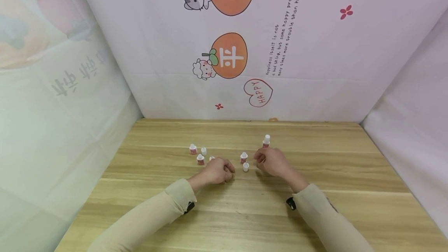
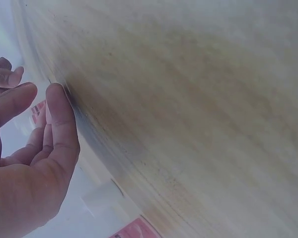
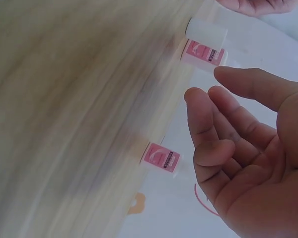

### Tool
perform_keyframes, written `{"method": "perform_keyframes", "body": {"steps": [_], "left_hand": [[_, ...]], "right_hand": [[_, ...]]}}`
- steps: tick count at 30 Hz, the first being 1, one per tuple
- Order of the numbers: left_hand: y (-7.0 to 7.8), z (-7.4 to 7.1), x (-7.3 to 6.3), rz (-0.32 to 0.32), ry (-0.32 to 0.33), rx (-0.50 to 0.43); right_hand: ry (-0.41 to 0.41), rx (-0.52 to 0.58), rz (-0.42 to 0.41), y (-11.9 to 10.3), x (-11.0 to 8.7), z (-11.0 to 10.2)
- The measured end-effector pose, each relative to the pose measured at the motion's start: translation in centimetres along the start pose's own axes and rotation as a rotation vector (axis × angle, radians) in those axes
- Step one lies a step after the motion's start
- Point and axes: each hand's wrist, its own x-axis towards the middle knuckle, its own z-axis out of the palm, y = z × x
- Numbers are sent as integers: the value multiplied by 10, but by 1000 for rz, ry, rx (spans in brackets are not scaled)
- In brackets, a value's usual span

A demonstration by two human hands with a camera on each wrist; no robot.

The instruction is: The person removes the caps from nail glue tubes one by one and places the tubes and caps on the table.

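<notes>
My left hand (image 1: 218,169) hovers low over the table, its fingers loosely bent. In the left wrist view a narrow gap shows between thumb and forefinger (image 2: 62,114), with nothing held. To the right, my right hand (image 1: 273,161) is relaxed, and its palm (image 3: 253,144) shows no object. Between the hands stand a small bottle (image 1: 244,159) with a pink label and, just in front of it, a loose white cap (image 1: 246,167). Another bottle (image 1: 266,141), with a tall white cap on, stands just beyond my right hand, its base partly hidden.
Left of my left hand stand two small bottles, a rear one (image 1: 193,150) and a front one (image 1: 200,160). Beside them is a white cap (image 1: 203,151); another white cap (image 1: 211,158) is partly hidden by the hand. Printed cloth (image 1: 315,69) walls the wooden table (image 1: 238,217).
</notes>
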Motion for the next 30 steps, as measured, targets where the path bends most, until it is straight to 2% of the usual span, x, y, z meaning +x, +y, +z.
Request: {"method": "perform_keyframes", "body": {"steps": [7,14,22,30], "left_hand": [[2,3,-1,9,-8,16],[5,7,-1,5,-3,-4],[7,11,1,13,-8,5],[9,13,1,16,-7,14]], "right_hand": [[66,-13,-12,8,0,-9],[160,-3,26,18,3,-21],[188,2,84,25,7,-28],[258,-4,112,37,14,-28]]}}
